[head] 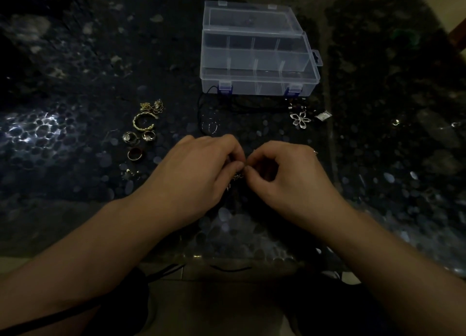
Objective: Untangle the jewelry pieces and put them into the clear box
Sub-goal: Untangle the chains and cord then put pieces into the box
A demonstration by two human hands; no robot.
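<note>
I am viewing a dark, pebble-patterned worktop that is carrying every item. The clear box is sitting at the far centre with its lid standing open; its divided compartments are looking empty, though dim light is limiting certainty. A black cord is lying just in front of the box. I am holding the left hand and the right hand close together near the worktop's centre, fingertips almost touching. The fingers of both hands are curling inward and pinching a small tangled chain between them; part of it is hanging below the thumbs. Left of the hands, a gold cuff bracelet is lying near a gold chain cluster, with several rings just beside them. To the right, in front of the box, a silver flower pendant is resting well apart from the hands.
</note>
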